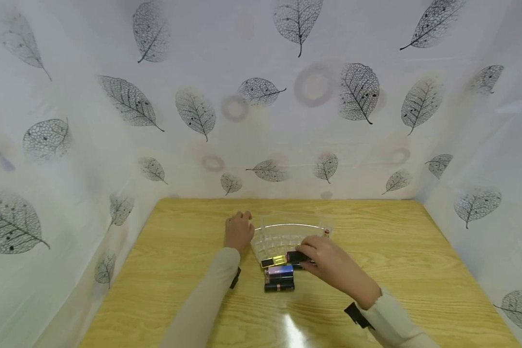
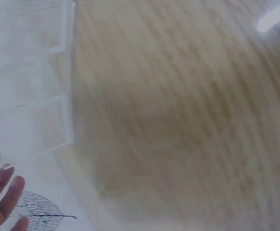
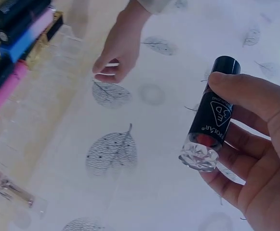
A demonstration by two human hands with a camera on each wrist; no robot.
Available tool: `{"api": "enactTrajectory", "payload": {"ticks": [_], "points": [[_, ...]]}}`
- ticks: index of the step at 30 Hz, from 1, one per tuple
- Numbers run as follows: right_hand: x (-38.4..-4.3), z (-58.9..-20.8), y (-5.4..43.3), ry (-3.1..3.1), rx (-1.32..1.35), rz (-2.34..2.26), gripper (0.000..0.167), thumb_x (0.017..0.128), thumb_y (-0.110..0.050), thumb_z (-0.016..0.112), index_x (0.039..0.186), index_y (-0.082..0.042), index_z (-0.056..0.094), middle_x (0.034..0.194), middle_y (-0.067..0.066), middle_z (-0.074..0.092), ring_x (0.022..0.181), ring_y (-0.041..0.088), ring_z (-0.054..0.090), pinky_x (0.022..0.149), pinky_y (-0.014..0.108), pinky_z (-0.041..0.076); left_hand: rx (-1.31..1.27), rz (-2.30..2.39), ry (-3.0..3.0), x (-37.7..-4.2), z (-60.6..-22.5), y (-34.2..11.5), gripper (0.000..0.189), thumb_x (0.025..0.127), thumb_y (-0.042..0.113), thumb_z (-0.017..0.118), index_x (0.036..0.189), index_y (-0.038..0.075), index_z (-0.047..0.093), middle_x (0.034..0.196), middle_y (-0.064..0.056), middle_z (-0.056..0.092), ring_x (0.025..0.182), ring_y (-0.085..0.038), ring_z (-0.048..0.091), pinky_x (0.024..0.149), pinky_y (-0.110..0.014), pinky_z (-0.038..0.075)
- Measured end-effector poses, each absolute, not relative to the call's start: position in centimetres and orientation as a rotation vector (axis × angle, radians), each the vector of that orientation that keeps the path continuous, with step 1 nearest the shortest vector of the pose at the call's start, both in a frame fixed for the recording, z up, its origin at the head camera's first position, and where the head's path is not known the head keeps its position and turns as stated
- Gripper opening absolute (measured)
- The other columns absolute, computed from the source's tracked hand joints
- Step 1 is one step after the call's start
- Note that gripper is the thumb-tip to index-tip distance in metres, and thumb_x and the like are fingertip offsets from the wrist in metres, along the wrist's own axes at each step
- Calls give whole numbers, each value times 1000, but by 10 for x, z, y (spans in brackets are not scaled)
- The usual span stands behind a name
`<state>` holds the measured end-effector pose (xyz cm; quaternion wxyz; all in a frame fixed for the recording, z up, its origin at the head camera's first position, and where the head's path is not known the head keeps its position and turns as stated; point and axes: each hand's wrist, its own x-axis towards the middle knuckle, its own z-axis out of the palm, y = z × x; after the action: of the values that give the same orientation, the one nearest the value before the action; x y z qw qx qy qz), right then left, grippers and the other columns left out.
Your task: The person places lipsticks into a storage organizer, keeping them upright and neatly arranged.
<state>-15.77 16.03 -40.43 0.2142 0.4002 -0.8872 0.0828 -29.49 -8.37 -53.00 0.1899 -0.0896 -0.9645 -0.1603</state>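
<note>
My right hand [image 1: 332,263] grips a black lipstick tube [image 3: 214,103] with white lettering and a clear faceted end, thumb on one side and fingers on the other. In the head view it is over the front right of a clear plastic organizer [image 1: 269,241] with small compartments. My left hand [image 1: 239,232] is at the organizer's left side, its fingers loosely bent and holding nothing. The left wrist view catches only its fingertips [image 2: 15,185], spread apart near the clear compartment walls.
Along the organizer's front lie a gold-and-black lipstick [image 1: 273,261], a blue-purple tube [image 1: 280,270] and a black tube [image 1: 279,287]. A pink tube [image 3: 7,94] shows in the right wrist view. One small lipstick [image 1: 326,233] stands at the organizer's back right. Leaf-print sheeting [image 1: 261,135] surrounds the wooden table [image 1: 374,232].
</note>
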Motion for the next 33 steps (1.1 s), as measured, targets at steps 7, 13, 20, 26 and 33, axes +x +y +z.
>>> {"api": "enactTrajectory", "payload": {"ticks": [7,13,20,26,33], "points": [[-156,-390,161,-2384,1119,251,32,66,-16,84,92,-8,69,87,1,63,79,13,59,70,28,52,-348,-487,-2605,-284,-492,-74,19,85,22,65,101,12,63,95,-8,65,87,-26,62,85,-46,48],[-156,-385,164,-2376,1105,273,32,64,-15,84,92,-7,69,88,1,64,79,12,59,70,29,52,-696,-449,-2503,-236,-426,-57,20,85,24,65,103,14,64,100,-3,67,94,-21,62,92,-43,47],[-156,-379,169,-2343,1085,281,33,63,-11,85,91,-5,69,87,2,64,80,15,61,72,29,53,-931,-290,-2277,-183,-390,-40,26,82,34,67,101,16,66,93,3,66,89,-15,61,92,-35,46],[-154,-375,170,-2352,1074,266,33,64,-14,85,91,-4,69,88,2,64,81,16,60,75,31,53,-972,-208,-2206,-165,-389,-30,37,80,49,66,100,18,66,92,3,65,88,-14,61,94,-38,45],[-153,-373,169,-2370,1073,258,32,66,-14,84,92,-5,69,91,2,64,84,15,60,76,31,52,-969,-245,-2199,-164,-394,-24,33,77,46,72,93,18,66,90,5,67,87,-11,62,92,-37,46]]}}
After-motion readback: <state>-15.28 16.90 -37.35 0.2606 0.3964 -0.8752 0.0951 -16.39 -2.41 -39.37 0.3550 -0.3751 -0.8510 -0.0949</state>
